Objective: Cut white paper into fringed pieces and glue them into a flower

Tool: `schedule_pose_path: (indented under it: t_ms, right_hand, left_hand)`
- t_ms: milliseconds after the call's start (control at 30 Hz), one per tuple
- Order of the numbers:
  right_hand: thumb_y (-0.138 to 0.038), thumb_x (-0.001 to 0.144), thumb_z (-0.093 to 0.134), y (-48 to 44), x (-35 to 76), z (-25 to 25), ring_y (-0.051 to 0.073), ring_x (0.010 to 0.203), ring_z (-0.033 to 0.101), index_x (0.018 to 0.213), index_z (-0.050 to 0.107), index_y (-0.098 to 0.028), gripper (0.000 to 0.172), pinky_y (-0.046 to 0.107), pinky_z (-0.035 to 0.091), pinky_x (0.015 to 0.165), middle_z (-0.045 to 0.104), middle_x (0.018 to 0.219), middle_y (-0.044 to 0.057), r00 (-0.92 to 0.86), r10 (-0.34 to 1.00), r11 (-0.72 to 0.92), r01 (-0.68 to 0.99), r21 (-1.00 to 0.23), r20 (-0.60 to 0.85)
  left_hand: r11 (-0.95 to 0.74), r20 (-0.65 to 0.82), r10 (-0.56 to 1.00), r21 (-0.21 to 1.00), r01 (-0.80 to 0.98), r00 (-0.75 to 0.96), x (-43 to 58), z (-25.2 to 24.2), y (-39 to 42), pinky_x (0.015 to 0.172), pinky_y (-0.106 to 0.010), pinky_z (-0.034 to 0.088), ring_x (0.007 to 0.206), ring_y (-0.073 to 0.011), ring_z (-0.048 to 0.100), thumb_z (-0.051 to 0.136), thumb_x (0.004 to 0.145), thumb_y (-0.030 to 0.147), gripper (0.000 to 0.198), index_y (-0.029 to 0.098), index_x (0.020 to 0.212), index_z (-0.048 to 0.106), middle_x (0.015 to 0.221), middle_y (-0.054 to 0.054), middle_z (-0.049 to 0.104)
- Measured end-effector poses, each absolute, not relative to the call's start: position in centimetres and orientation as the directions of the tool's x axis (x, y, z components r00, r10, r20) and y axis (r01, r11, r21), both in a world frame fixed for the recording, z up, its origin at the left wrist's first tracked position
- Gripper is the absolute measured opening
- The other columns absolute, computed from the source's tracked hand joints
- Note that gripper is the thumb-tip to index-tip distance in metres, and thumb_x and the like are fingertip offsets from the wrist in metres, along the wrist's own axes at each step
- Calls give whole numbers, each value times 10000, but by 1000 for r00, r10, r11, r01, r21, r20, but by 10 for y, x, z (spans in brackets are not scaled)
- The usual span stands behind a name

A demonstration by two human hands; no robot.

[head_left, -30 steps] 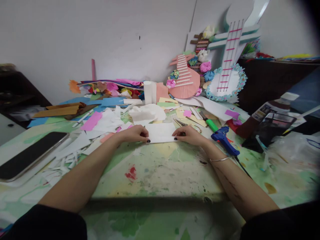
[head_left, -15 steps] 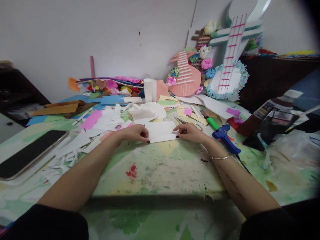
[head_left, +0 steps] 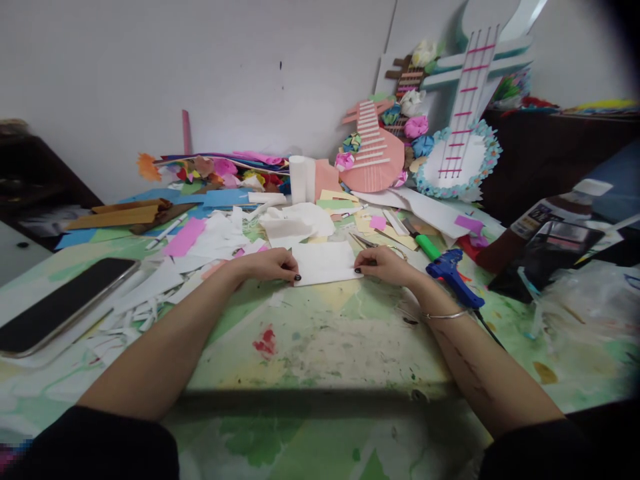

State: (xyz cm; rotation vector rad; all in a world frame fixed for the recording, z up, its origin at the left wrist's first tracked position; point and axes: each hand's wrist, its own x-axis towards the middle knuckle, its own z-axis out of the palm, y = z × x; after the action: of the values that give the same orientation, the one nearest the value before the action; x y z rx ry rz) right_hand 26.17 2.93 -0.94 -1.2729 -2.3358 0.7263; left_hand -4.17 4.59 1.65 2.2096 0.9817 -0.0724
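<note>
Back wall: It is pale grey (head_left: 210,60), and I see model instruments leaning there, a pink lute-like one (head_left: 375,170) and a taller white one (head_left: 463,123) with blue flowers around its base.
Table: The painted table (head_left: 340,360) is green and cream, with one red stain (head_left: 266,341) near the front edge.
White paper: In my head view the white paper (head_left: 323,261) lies flat at the middle of the table, between the two hands, with its long near edge toward the person.
Left hand: The left hand (head_left: 273,265) is almost closed; I see thumb and curled fingers pinching the left near corner of the paper.
Right hand: The right hand (head_left: 383,265) is also nearly closed, thumb and fingertips together at the right near corner. A thin bracelet (head_left: 445,315) is on the wrist.
Scissors: The scissors (head_left: 364,242) lie just behind the right hand, partly hidden by it.
Glue gun: I find the blue glue gun (head_left: 456,279) to the right of this hand.
Phone: A dark phone (head_left: 67,303) rests at the far left, near white paper scraps (head_left: 145,280).
</note>
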Motion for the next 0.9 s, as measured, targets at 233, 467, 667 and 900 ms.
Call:
schedule_pose_path:
  t_ms: [233,467,667,900]
  right_hand:
    - [-140,732,529,24,255,-8,127,615,538,870,663,-157,193,238,377,578,616,682,11,-498,862,462,693,-553,95]
    - [-108,725,511,21,251,-5,119,602,518,881,640,-168,211,227,362,565,604,680,1,-496,864,466,717,-518,91]
    - [-98,733,500,21,250,-8,118,616,520,909,630,-172,231,225,357,583,604,688,-5,-501,860,476,723,-501,94]
    - [-90,724,495,22,250,-11,114,606,510,938,615,-165,257,222,342,569,592,680,-12,-506,857,483,724,-492,97]
  left_hand:
    - [-467,-302,657,556,687,691,-39,15,44,546,-222,308,554,-99,438,542,738,315,217,135,662,636,610,-11,587]
    - [-466,-278,716,493,735,640,-33,12,40,535,-237,309,552,-114,450,521,687,264,156,156,611,602,575,-5,557]
    - [-474,-249,747,450,756,616,-27,10,37,528,-248,294,559,-120,443,521,649,230,108,160,572,547,570,-8,537]
    - [-487,-235,754,428,762,613,-28,5,39,519,-264,266,552,-124,431,513,651,244,118,160,574,542,577,-14,528]
